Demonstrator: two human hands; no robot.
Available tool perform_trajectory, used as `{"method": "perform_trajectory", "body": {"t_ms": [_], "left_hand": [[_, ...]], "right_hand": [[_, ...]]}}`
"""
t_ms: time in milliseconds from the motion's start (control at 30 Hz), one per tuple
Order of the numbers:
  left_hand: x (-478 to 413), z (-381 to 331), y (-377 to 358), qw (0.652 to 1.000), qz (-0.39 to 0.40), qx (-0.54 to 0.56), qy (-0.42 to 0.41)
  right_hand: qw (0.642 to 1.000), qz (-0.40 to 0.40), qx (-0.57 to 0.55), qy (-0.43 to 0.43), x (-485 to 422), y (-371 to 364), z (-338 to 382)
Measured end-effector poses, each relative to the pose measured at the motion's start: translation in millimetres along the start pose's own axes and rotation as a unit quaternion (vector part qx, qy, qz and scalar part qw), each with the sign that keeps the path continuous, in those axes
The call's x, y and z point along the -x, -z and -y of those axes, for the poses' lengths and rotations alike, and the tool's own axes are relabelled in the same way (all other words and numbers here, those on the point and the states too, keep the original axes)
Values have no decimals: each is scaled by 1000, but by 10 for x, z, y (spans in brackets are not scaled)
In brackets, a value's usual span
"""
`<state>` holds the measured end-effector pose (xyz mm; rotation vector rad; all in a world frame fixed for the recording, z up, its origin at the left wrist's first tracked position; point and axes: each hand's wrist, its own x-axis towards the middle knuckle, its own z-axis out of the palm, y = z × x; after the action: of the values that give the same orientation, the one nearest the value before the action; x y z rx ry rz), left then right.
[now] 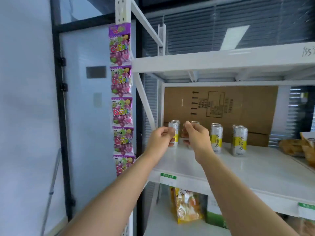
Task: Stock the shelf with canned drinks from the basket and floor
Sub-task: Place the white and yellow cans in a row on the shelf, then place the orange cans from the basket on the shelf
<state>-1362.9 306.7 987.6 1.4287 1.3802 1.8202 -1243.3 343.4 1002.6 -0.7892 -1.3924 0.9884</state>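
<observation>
Both hands reach into the back left corner of the shelf (255, 167) — the left hand (162, 137) curling its fingers round the end can (175, 132), the right hand (197, 136) curled before the second can (195, 122), grip unclear — seemingly squaring them with the label-out cans (216, 137) alongside.

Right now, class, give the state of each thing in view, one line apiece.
Left hand, fingers curled against the leftmost can, grip unclear.
Right hand, fingers curled in front of the second can, grip unclear.
Other cans, upright on the shelf.
Cardboard, standing against the shelf back.
Candy packets, hanging in a strip.
</observation>
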Motion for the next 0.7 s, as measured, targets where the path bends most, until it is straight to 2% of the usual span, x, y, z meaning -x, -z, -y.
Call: {"method": "perform_trajectory", "body": {"t_ms": [100,367,700], "left_hand": [[127,-218,750,998,-46,-32,-22],[741,-568,2617,987,-154,-23,-33],[1710,-691,4740,938,-324,-120,18]], "right_hand": [[999,45,6,24,259,-554,214],[984,152,-88,6,1048,-2067,584],[924,342,-167,-40,2175,-4098,622]]}}
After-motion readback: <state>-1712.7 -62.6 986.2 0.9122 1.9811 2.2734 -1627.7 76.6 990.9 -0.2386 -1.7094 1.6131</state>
